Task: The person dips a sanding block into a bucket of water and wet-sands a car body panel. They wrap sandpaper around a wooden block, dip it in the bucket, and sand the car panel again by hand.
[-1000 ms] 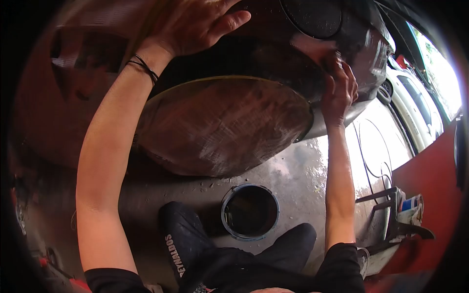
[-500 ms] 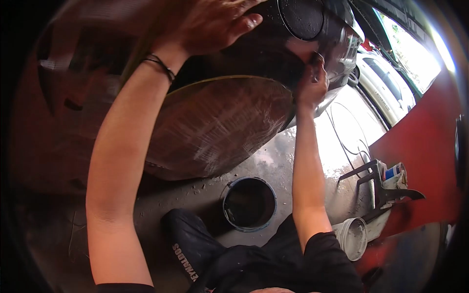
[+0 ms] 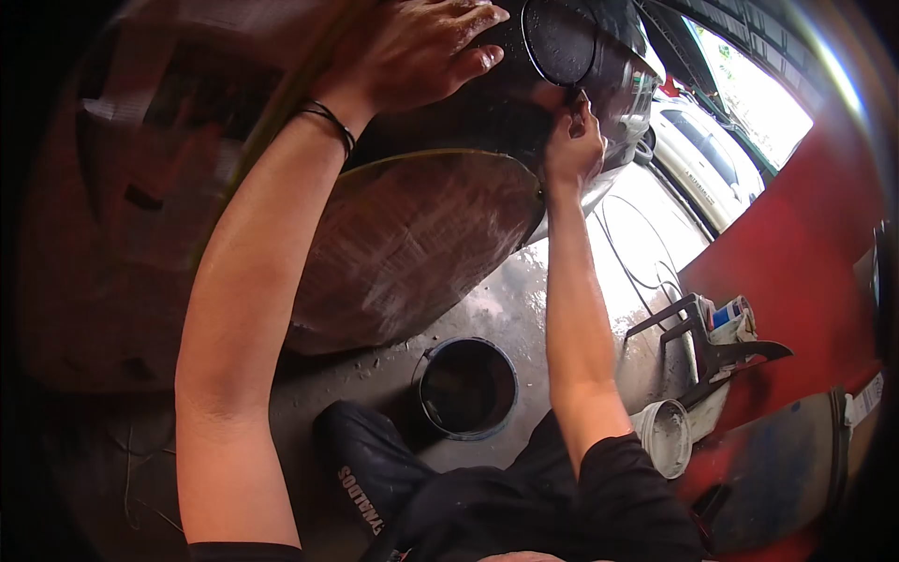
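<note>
My left hand [image 3: 426, 51] lies with its fingers spread on the dark, wet car body, above the wheel arch, and a black band circles that wrist. Further right, my right hand [image 3: 576, 145] is closed against the body [image 3: 487, 112], just below the round fuel cap [image 3: 559, 39]. Its fingers are bent around something I cannot make out. Between my forearms is a dull, scuffed brown surface [image 3: 412, 248] filling the wheel arch, with a thin yellowish edge along its top.
A dark bucket [image 3: 467, 389] stands on the wet floor between my legs. On the right are a dark plastic chair [image 3: 712, 351] with a can, a whitish bucket [image 3: 667, 438], a red panel [image 3: 796, 234] and a hose [image 3: 637, 253]. A light-coloured car [image 3: 702, 164] stands beyond.
The view has swung to the right, shifting the car body and floor objects leftward. My right hand has moved closer to the fuel cap, and my left hand remains spread on the body.
</note>
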`<state>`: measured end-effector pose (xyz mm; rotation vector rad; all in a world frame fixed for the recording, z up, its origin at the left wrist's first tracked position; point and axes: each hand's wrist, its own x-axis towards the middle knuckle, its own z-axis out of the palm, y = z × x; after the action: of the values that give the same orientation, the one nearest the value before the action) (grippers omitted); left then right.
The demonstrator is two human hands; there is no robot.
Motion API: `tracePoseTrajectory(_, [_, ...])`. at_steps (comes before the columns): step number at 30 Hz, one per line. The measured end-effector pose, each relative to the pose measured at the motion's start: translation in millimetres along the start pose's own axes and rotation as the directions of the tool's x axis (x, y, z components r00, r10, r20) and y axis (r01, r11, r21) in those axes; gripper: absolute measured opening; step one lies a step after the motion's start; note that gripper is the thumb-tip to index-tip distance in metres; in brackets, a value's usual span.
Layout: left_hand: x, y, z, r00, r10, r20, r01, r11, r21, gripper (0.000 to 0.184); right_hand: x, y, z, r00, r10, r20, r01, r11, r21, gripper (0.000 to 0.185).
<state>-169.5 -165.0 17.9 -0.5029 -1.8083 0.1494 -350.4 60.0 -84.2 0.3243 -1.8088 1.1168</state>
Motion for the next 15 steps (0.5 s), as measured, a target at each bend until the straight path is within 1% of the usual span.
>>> tracePoseTrajectory(2, [-3, 2, -1, 1.000, -0.004, 0.014, 0.004, 1.000, 0.016, 0.050, -7, -17, 11, 0.995, -0.067, -0.067, 0.063, 0.996, -0.063, 0.057])
tracePoseTrajectory(4, [-1, 1, 0, 0.999, -0.005, 0.040, 0.004, 0.999, 0.035, 0.051, -41, -69, 10, 0.984, -0.171, -0.052, 0.164, 0.980, -0.110, 0.056])
tracePoseTrajectory(5, [-1, 0, 1, 0.999, -0.012, 0.033, 0.011, 1.000, 0.024, 0.051, -52, -81, 6, 0.975, -0.220, -0.044, 0.212, 0.968, -0.136, 0.056])
tracePoseTrajectory(8, [0, -2, 2, 0.999, -0.025, 0.039, 0.025, 1.000, -0.017, 0.052, -53, -64, -9, 0.944, -0.327, -0.030, 0.319, 0.934, -0.159, 0.055])
tracePoseTrajectory(9, [1, 0, -2, 0.999, -0.031, 0.041, 0.032, 0.999, -0.018, 0.051, -38, -40, -5, 0.980, -0.196, -0.038, 0.192, 0.978, -0.081, 0.051])
tracePoseTrajectory(10, [0, 1, -4, 0.998, -0.038, 0.051, 0.039, 0.999, -0.026, 0.051, -19, 1, 1, 0.998, -0.053, -0.031, 0.052, 0.999, -0.008, 0.048])
tracePoseTrajectory(11, [0, 1, -3, 0.998, -0.032, 0.046, 0.033, 0.999, -0.014, 0.051, -7, 23, 8, 0.996, 0.091, -0.016, -0.090, 0.994, 0.064, 0.044])
tracePoseTrajectory(14, [-2, 2, 2, 0.999, -0.023, 0.044, 0.023, 1.000, -0.003, 0.051, -5, 12, 14, 0.991, 0.132, 0.002, -0.132, 0.991, -0.001, 0.053])
tracePoseTrajectory(15, [-2, 1, 1, 0.999, -0.022, 0.048, 0.022, 1.000, -0.008, 0.051, -23, -10, 11, 0.999, 0.041, -0.006, -0.041, 0.999, -0.028, 0.053])
